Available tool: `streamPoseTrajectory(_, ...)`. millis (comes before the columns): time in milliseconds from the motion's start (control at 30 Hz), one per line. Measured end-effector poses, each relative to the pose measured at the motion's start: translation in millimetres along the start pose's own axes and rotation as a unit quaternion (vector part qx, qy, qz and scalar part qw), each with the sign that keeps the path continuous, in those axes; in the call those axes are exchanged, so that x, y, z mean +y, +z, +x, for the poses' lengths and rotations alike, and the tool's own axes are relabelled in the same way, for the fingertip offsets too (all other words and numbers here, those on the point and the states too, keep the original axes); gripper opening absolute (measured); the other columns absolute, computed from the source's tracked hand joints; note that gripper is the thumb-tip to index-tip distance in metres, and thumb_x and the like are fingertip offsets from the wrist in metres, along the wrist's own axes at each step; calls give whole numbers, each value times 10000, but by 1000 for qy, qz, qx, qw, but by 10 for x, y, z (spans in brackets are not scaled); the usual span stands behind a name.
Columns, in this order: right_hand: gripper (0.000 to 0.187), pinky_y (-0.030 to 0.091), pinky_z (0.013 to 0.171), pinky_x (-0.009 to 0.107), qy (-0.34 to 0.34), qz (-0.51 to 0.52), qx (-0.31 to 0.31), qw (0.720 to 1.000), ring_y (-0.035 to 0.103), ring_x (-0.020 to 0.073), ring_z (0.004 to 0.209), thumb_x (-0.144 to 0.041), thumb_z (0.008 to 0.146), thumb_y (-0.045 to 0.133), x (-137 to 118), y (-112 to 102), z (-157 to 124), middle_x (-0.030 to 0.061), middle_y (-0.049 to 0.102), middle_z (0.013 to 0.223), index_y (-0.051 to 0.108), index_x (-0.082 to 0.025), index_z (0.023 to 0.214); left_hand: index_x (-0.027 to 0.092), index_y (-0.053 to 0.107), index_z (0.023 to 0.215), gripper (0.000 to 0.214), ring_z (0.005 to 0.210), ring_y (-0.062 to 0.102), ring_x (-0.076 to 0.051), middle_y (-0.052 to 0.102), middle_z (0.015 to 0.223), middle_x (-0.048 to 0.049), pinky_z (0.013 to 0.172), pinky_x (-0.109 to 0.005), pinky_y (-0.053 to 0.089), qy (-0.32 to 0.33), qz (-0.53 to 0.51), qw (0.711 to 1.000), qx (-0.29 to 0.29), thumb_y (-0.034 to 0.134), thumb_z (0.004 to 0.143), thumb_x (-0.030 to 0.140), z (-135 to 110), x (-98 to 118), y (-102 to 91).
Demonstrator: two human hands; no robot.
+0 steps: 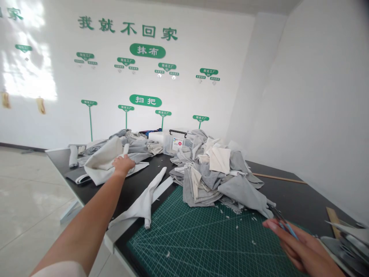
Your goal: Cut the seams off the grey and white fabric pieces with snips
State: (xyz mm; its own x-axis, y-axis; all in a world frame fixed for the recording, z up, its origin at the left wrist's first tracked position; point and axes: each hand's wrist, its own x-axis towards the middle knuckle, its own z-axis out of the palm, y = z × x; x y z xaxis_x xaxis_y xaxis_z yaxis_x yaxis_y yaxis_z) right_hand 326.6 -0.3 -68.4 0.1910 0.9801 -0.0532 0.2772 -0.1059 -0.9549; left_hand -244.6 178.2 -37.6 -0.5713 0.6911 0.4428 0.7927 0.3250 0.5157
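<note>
My left hand (pixel 123 164) reaches to the far left of the table, its fingers closed on a pale grey cloth (pixel 103 159) whose near part bulges up in a fold. My right hand (pixel 300 246), low at the right, grips small scissors (pixel 284 223) with dark blades and a blue part at the handle. Their tips are close to a grey cloth corner (pixel 259 200) hanging off a large heap; whether they touch it I cannot tell. A twisted white strip of cloth (pixel 147 198) lies between my hands, across the table's near left edge.
A green cutting mat (pixel 201 238) with white scraps covers the near table. Behind it rises the heap of grey and cream cloths (pixel 213 173). A clear lidded box (pixel 175 144) stands at the back. Wooden strips (pixel 279 177) and blurred metal tools (pixel 351 246) lie at the right.
</note>
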Motion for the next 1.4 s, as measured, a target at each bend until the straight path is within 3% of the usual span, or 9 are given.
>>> streamPoseTrajectory(100,644,158,505,243,-7,10,6,1000,202,76,472,-770,646,718,-10,46,-5,-95,221,527,598,-170,847,-9,602,1155,478,1241,491,-503,570,1264,-362,952,-636,384,-29,45,995,-85,569,856,362,-173,-68,355)
streamPoseTrajectory(267,622,163,510,243,-14,0,-8,1000,220,76,469,-752,688,713,37,89,11,-94,248,510,594,-165,857,63,570,1259,625,1304,470,-449,547,1346,-293,1029,-548,365,47,58,981,-177,447,905,563,-461,138,654)
streamPoseTrajectory(433,639,175,518,248,-13,-17,-20,1000,225,82,479,-773,700,687,107,85,19,-95,247,523,573,-171,881,133,615,1164,655,1235,533,-448,582,1319,-253,996,-523,403,85,39,961,-260,697,703,590,-856,303,815)
streamPoseTrajectory(700,644,186,492,246,-4,-34,-32,999,247,92,434,-773,670,678,134,51,48,-93,257,476,605,-167,875,113,582,916,329,1047,631,-384,669,952,-201,925,-462,434,72,-85,970,-214,682,773,392,-898,401,523)
streamPoseTrajectory(900,586,173,465,229,-9,-28,-41,999,240,77,404,-727,672,684,102,169,1,-93,259,448,623,-162,815,139,554,984,227,1013,617,-302,653,997,-145,884,-415,457,87,-216,956,-177,445,930,331,-891,679,227)
streamPoseTrajectory(967,584,143,448,219,-3,-15,-42,999,221,66,383,-724,661,689,99,245,-16,-101,237,448,624,-164,814,164,565,1036,281,946,633,-244,657,1013,-106,819,-351,495,104,-300,923,-217,415,953,387,-1082,876,130)
streamPoseTrajectory(1100,585,109,421,203,8,45,-71,996,180,46,363,-711,652,715,127,386,-39,-121,187,462,642,-160,834,187,574,1109,339,990,610,-218,632,1088,-90,852,-336,501,119,-602,683,-395,550,915,465,-1768,1384,-66)
streamPoseTrajectory(1200,588,108,405,199,10,127,-101,987,145,39,378,-688,695,722,146,417,-85,-126,174,485,665,-145,913,191,571,1057,337,921,600,-193,622,1015,-67,831,-332,494,116,-622,568,-526,606,894,484,-2334,1761,-98)
streamPoseTrajectory(1400,400,185,435,211,-1,329,-96,939,119,56,472,-554,926,608,204,340,-168,-104,178,560,626,-165,1018,188,557,952,322,673,476,-111,532,794,11,625,-231,380,101,-545,552,-622,686,831,456,-2976,2114,271)
